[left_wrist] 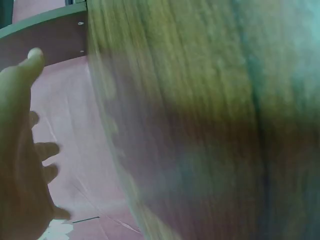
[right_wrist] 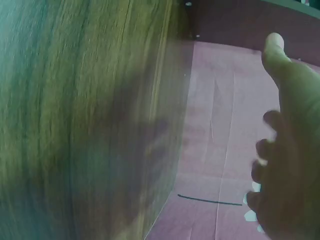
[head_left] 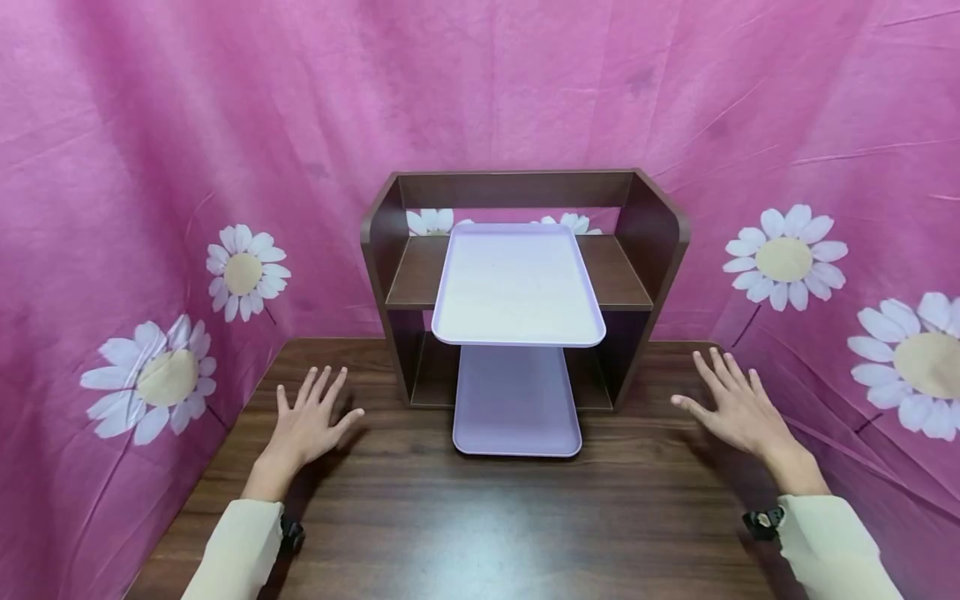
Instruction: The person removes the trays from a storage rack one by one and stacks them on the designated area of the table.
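Note:
My left hand (head_left: 306, 429) hovers palm down over the left side of the table, fingers spread and holding nothing. On the far right my right hand (head_left: 738, 412) is spread the same way, also holding nothing. Between them stands a dark brown two-level shelf (head_left: 651, 242). A pale lilac tray (head_left: 519, 283) lies on its upper board and juts out at the front. Below it a second lilac tray (head_left: 517, 408) sticks out of the lower level over the table. The rear of this lower tray is hidden. In the left wrist view the hand (left_wrist: 22, 150) appears at the left edge.
The brown wooden table (head_left: 465, 525) has its left edge under the left forearm. A pink curtain (head_left: 495, 92) with large white daisies hangs behind and on both sides. Black wrist straps (head_left: 763, 523) sit at the cream sleeves.

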Action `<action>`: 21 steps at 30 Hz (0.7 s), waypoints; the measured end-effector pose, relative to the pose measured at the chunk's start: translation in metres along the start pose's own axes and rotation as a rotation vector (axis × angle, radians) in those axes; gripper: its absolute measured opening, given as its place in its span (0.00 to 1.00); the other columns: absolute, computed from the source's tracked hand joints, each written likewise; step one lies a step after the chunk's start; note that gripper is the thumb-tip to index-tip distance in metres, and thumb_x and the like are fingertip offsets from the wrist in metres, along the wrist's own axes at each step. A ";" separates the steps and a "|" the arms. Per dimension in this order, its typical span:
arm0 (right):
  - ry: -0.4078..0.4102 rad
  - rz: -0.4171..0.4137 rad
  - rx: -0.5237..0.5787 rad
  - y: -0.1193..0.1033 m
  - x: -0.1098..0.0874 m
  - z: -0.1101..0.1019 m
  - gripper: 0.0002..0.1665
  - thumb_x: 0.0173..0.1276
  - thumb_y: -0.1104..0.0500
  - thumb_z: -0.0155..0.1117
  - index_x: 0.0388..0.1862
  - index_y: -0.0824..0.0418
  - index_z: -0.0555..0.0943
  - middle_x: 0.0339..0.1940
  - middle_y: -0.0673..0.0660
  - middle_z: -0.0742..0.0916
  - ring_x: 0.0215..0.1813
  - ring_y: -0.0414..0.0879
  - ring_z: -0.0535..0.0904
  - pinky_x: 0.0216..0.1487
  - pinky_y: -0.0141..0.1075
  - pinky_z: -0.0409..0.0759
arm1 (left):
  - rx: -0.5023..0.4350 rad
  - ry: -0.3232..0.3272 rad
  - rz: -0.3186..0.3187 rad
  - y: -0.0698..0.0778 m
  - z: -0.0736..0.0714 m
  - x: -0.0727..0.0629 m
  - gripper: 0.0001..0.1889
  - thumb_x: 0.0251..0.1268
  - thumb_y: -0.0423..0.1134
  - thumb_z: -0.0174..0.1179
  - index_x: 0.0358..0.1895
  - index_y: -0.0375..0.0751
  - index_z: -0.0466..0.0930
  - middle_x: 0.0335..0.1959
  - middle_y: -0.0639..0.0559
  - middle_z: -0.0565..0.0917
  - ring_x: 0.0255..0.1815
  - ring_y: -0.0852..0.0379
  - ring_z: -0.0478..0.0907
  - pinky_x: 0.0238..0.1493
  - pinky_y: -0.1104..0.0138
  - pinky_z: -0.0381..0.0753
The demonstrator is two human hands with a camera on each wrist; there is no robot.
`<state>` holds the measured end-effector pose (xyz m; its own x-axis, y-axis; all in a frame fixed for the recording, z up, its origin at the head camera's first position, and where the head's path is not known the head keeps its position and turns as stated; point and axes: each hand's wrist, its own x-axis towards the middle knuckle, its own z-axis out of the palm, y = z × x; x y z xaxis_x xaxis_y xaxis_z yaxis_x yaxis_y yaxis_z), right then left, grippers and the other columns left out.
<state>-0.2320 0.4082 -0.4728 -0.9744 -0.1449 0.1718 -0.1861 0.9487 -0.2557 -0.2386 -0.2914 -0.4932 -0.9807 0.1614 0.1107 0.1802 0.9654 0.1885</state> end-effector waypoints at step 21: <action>0.373 -0.108 0.165 -0.073 0.021 -0.047 0.03 0.70 0.61 0.74 0.39 0.57 0.86 0.28 0.54 0.89 0.30 0.31 0.75 0.31 0.31 0.73 | -0.480 0.157 0.018 0.070 -0.007 -0.024 0.13 0.76 0.34 0.63 0.58 0.35 0.87 0.50 0.42 0.92 0.45 0.47 0.91 0.54 0.47 0.88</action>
<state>-0.2333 0.3492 -0.4053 -0.8414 -0.1004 0.5310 -0.3318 0.8716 -0.3609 -0.2024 -0.2292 -0.4758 -0.9606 0.1086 0.2559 0.2475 0.7536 0.6090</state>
